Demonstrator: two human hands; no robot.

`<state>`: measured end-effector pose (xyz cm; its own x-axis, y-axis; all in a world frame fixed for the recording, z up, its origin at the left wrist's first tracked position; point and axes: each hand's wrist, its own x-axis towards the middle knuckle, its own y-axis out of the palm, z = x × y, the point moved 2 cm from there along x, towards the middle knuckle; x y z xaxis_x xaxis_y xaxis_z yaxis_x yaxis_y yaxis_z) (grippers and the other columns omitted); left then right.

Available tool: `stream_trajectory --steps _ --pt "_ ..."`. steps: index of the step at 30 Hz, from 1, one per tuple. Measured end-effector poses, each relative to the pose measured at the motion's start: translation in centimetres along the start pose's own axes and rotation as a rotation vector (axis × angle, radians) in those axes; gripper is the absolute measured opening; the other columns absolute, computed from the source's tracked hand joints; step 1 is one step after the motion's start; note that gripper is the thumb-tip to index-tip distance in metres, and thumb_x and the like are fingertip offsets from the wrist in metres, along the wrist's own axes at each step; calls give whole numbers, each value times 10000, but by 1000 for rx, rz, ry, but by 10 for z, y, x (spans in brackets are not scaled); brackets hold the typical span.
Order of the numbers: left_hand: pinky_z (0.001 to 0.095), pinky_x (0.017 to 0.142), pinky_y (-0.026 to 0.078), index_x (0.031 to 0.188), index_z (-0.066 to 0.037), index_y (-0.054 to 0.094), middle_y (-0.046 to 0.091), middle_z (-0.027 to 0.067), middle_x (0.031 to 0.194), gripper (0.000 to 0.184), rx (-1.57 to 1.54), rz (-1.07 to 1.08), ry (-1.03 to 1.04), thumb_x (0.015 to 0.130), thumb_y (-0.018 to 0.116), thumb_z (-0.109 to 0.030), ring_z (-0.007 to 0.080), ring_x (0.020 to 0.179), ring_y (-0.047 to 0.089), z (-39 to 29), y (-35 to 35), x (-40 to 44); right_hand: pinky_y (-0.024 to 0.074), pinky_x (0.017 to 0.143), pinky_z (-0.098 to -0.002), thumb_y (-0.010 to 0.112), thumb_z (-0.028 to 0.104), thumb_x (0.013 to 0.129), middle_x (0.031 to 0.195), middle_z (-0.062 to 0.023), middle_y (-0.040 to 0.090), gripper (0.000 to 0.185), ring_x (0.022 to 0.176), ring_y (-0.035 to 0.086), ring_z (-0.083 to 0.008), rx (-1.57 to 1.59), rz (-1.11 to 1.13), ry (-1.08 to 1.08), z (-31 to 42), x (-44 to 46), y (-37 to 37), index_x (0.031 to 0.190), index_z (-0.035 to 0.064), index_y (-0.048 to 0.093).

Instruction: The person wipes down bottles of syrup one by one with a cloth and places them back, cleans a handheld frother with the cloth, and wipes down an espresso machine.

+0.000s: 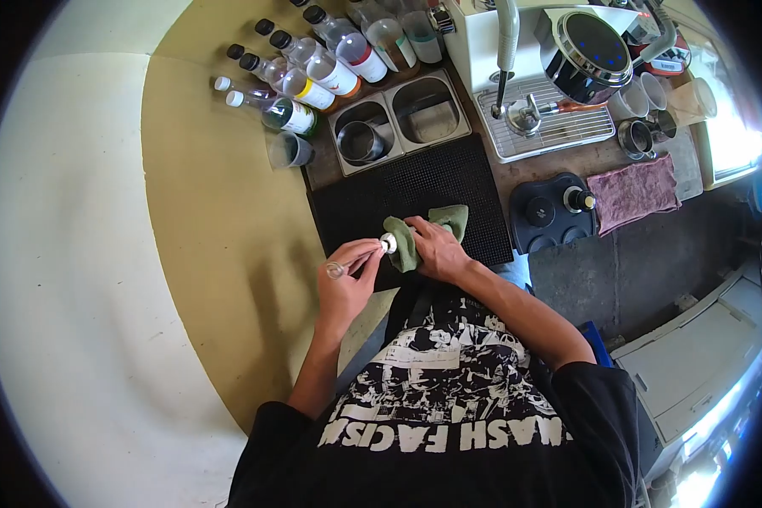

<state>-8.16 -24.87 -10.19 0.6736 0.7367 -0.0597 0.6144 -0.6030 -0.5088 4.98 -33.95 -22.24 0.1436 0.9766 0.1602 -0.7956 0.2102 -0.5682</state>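
Observation:
My left hand (347,278) is closed around a slim tool (336,270) with a round, pale end near my thumb. Its white and dark tip (388,243) pokes out toward the cloth, and its exact kind does not show. Gripped by my right hand (438,251) is a green cloth (405,245), bunched on both sides of the fingers. The cloth touches or nearly touches the tip. Both hands are over the near part of a black rubber bar mat (398,190).
Beyond the mat sit two steel pans (432,113), one with a metal cup (361,141) inside. Several bottles (313,76) line the wall at left. To the right are an espresso machine (504,152), a portafilter (525,116), a tamping station (540,212) and a reddish towel (637,193).

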Motion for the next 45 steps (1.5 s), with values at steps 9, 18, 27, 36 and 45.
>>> stream_trajectory --steps 9,18,27,36,45 --pt "262 878 522 1087 28 623 640 122 1066 248 -213 -5 -201 841 657 30 150 962 633 22 -9 -6 450 946 -409 717 7 613 1227 -139 484 644 1106 532 -335 43 23 8 0 2 3 1213 21 483" --pt "301 954 487 1219 21 551 584 119 1167 488 -174 53 -87 767 734 21 166 1079 582 20 0 -5 447 954 -407 728 45 641 1245 -143 497 665 1127 530 -335 60 25 24 0 1 1 1259 39 482" --pt "272 845 523 1174 9 599 608 116 1135 426 -116 1 -49 776 745 -39 171 994 625 56 20 -8 453 940 -409 719 133 703 1237 -155 508 583 1108 542 -337 84 18 8 -2 2 -2 1237 33 507" --pt "291 888 523 1162 35 593 608 105 1129 398 -135 -102 -55 789 726 -9 171 1022 615 53 -2 -3 494 886 -415 765 220 697 1196 -171 545 671 1049 575 -360 198 -45 43 -2 0 -28 1280 39 484" --pt "280 901 516 1166 56 575 612 133 1134 372 -241 -293 -103 813 690 24 177 1017 612 89 -58 44 502 795 -397 777 115 651 1065 -163 569 627 921 604 -349 204 -158 43 -6 -26 -47 1211 10 516"
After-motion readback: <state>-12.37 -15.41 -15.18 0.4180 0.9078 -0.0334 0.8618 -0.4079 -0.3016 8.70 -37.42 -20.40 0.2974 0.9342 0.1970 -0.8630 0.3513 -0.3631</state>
